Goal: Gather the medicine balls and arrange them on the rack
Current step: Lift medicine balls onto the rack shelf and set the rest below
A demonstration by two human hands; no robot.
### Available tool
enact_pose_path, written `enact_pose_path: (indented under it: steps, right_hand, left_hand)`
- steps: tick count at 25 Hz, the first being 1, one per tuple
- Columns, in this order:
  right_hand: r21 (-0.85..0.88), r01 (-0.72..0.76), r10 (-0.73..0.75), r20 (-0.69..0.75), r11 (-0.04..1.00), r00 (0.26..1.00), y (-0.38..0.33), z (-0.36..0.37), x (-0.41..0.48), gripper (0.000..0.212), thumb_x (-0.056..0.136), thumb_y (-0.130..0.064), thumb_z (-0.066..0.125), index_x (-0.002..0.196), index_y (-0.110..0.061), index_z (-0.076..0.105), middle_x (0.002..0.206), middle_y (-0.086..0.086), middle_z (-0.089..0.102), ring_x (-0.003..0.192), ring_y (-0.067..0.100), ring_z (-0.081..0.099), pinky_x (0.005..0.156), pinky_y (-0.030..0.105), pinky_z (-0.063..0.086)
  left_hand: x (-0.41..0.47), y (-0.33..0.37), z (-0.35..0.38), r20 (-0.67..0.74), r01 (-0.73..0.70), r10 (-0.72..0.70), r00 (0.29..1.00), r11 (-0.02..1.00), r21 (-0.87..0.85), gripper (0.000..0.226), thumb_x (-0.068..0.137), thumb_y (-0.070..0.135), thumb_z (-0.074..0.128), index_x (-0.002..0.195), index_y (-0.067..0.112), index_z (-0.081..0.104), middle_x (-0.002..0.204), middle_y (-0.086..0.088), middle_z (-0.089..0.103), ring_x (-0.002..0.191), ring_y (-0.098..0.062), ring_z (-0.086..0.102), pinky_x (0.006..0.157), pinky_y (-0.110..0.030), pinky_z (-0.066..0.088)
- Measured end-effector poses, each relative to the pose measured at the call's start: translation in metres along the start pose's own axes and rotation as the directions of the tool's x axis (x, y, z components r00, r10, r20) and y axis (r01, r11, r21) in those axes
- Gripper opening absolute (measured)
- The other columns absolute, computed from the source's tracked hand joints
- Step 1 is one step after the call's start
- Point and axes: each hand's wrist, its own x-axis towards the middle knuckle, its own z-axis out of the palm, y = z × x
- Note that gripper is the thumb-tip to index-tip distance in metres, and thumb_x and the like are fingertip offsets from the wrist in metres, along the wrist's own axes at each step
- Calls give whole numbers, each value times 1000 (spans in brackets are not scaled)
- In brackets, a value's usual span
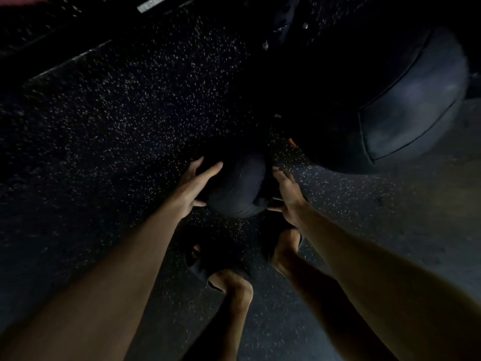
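1. The fingers [212,169] of the left hand [194,185] are spread and nearly straight against the left flank of the small medicine ball [235,188], with the thumb low. The right hand [287,195] flanks the ball's right side the same way. Neither hand is clenched. Whether the right palm actually touches the ball is too dark to tell.
2. The small medicine ball seems to sit on the speckled floor [117,121], between both hands.
3. Beyond and to the right of that ball rests a large medicine ball [406,100].
4. Judged step: gathering, with the first pickup about to start. The next move calls for both palms squeezing inward, then a lift. No rack is clearly visible.
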Motion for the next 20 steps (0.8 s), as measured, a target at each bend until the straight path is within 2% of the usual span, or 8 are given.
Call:
enact_pose_path:
  steps: [4,7,9,10,12,16,18,20]
  right_hand:
    - [-11,-30,29,-34,999,999,-4,7,6,83,83,-78,51,152,-37,27,153,3,42,130,35,48,90,60,51]
    - [42,-24,23,14,999,1000,-2,16,25,98,67,-92,51,150,-43,33,153,-1,44,133,34,47,97,65,45]
    - [106,-18,10,78,994,997,-1,17,34,103,60,-94,56,148,-44,39,148,-1,51,130,30,53,100,63,45]
    - [115,-6,-4,86,993,996,-1,17,38,101,60,-92,59,147,-44,41,146,-2,54,128,29,55,100,61,46]
    - [129,19,-26,52,992,998,2,18,44,92,63,-87,64,143,-44,46,138,-3,60,123,28,59,98,59,49]
    - [172,94,-81,-83,981,993,5,25,36,68,65,-76,71,121,-41,56,115,-7,68,107,20,66,98,52,53]
    - [192,112,-91,-116,975,989,10,28,22,58,68,-73,70,115,-43,55,109,-10,67,104,17,65,97,49,53]
    - [231,92,-62,-136,969,989,17,30,-9,65,72,-71,69,126,-39,54,108,-14,62,103,16,63,97,48,53]
  left_hand:
    - [3,6,10,-29,6,-4,1000,998,61,105,62,85,66,149,55,17,165,8,11,148,-28,25,105,-71,34]
    - [25,11,17,-45,-6,8,999,999,49,119,54,90,66,151,56,6,167,8,6,151,-29,17,112,-69,25]
    - [38,11,16,-33,18,-18,999,1000,1,127,45,92,70,149,58,6,166,8,9,150,-30,19,108,-73,27]
    - [44,11,16,-29,32,-32,999,999,-16,126,42,91,72,148,60,11,164,8,16,148,-30,24,103,-74,32]
    - [46,11,15,-30,43,-45,999,998,-51,117,41,87,77,143,60,23,155,7,30,136,-28,37,88,-66,46]
    - [46,8,10,-64,39,-46,997,994,-105,107,44,79,81,137,54,34,140,6,45,120,-25,49,65,-44,52]
    - [34,9,4,-59,45,-50,997,995,-90,105,44,79,82,136,54,36,136,7,47,118,-25,50,64,-44,53]
    - [9,13,-3,-43,57,-59,997,997,-55,107,43,79,82,136,54,36,137,8,46,121,-26,49,75,-53,54]
